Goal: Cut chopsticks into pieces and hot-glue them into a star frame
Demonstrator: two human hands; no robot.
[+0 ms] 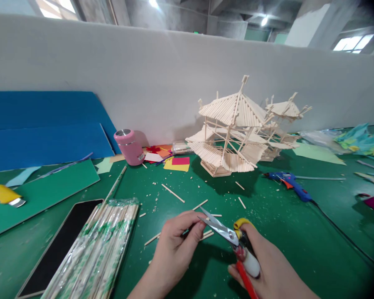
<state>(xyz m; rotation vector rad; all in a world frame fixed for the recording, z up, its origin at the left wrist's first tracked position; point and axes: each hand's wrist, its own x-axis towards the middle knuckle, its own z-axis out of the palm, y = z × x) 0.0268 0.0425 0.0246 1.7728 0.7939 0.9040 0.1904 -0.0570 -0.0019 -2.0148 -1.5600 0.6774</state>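
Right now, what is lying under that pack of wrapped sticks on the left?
The pack of wrapped sticks rests partly on a flat black panel, with the green table beneath. What part of the panel the pack covers cannot be seen.

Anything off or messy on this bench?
Yes. Cut stick bits and wood crumbs lie scattered over the green mat in front of the stick pagoda. The pink flask stands tilted. The right hand holds scissors at the left hand.
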